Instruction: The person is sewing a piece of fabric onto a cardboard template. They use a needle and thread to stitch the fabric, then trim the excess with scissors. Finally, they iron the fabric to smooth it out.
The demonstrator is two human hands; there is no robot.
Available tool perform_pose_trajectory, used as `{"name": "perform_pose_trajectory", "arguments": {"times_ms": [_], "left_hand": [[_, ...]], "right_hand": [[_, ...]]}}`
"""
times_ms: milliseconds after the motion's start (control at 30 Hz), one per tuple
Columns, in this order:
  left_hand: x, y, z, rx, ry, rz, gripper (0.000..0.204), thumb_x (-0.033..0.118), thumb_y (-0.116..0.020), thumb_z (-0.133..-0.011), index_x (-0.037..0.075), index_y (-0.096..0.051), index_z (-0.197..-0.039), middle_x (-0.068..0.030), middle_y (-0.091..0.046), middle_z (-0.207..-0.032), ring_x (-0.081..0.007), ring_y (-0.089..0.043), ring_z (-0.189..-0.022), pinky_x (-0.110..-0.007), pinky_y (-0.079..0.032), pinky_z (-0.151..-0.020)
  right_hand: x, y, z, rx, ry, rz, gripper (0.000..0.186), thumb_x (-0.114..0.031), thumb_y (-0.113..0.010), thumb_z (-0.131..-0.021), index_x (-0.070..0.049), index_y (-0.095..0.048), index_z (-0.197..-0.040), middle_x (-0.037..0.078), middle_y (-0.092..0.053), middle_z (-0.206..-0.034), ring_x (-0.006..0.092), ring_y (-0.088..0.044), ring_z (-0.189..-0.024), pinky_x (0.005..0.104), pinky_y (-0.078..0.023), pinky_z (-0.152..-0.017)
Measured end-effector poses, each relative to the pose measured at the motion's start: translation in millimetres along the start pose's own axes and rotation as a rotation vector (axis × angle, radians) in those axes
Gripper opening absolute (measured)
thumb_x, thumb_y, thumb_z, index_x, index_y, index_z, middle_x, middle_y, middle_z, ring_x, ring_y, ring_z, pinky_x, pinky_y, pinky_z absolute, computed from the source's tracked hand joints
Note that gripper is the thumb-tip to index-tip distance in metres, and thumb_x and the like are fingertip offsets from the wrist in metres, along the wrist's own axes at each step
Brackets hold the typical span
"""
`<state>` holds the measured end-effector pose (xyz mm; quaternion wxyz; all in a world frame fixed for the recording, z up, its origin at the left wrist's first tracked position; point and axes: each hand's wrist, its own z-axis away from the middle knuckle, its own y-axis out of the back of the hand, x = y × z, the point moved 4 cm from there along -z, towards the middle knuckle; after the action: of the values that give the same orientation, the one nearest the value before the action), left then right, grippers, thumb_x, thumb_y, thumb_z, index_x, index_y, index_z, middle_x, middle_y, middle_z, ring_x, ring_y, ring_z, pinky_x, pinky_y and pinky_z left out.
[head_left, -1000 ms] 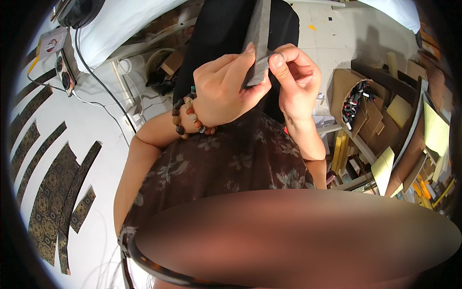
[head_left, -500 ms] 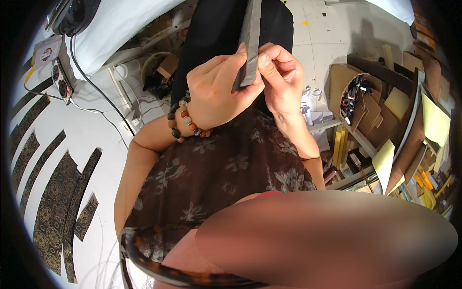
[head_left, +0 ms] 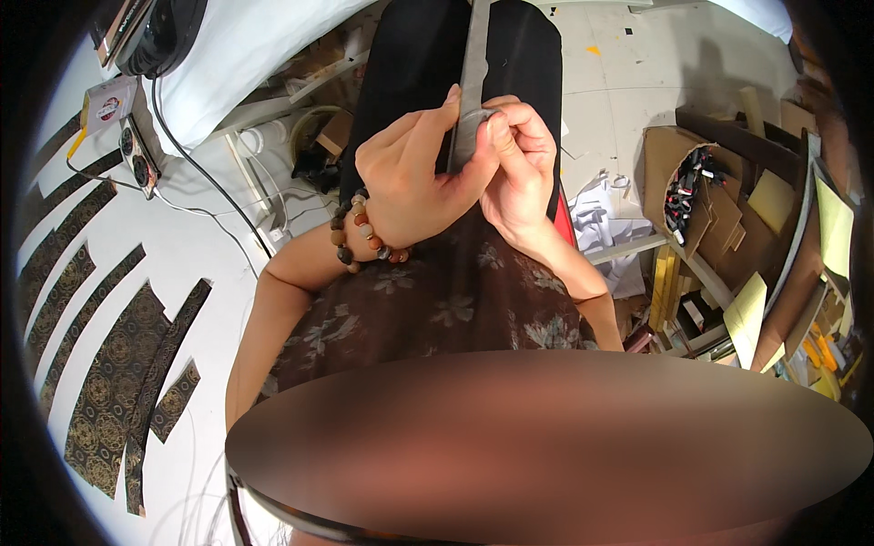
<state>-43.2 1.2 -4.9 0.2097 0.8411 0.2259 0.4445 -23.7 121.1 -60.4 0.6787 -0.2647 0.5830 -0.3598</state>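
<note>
A long, narrow grey strip-like piece [head_left: 474, 68], its material unclear, stands out over my lap, its near end between my hands. My left hand [head_left: 414, 164] is closed round that near end, the thumb lying along its side. A bead bracelet circles the left wrist. Opposite, my right hand [head_left: 519, 168] pinches a small grey flap or edge [head_left: 477, 116] of the piece between thumb and forefinger. What lies under the right fingertips is partly hidden.
On the white table [head_left: 205, 318] at left lie several black-and-gold patterned fabric pieces [head_left: 114, 382]. A black cable [head_left: 196, 164] crosses its edge. To the right stand a cardboard box [head_left: 660, 150] with pens, a shelf frame [head_left: 628, 248] and stacked boards. A bin [head_left: 305, 146] sits on the left.
The grey piece has turned, so its face now looks narrower. The right fingers now pinch a lifted grey edge. The whole view has shifted slightly.
</note>
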Motion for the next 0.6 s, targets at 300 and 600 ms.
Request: {"name": "perform_pose_trajectory", "arguments": {"times_ms": [300,600], "left_hand": [[3.7,4.4,-2.4,-0.067,0.045,-0.047,0.032,0.002,-0.079,-0.073,-0.010,-0.069,-0.101,-0.0162,-0.074,-0.084,-0.0250,-0.071,-0.065,-0.029,-0.057,-0.059],[4.0,8.3,-6.1,-0.110,0.046,-0.084,0.025,0.000,-0.076,-0.076,-0.010,-0.068,-0.098,-0.0209,-0.076,-0.091,-0.0263,-0.076,-0.072,-0.029,-0.060,-0.063]], "right_hand": [[4.6,27.7,4.4,0.103,-0.043,-0.084,0.012,0.001,-0.060,-0.098,0.005,-0.071,-0.095,0.010,-0.067,-0.085,0.0151,-0.062,-0.081,0.0365,-0.055,-0.092],[-20.9,18.3,-30.2,-0.249,0.513,0.793,0.032,0.010,-0.079,-0.075,0.002,-0.075,-0.106,0.007,-0.068,-0.099,0.0171,-0.068,-0.089,0.0263,-0.056,-0.074]]}}
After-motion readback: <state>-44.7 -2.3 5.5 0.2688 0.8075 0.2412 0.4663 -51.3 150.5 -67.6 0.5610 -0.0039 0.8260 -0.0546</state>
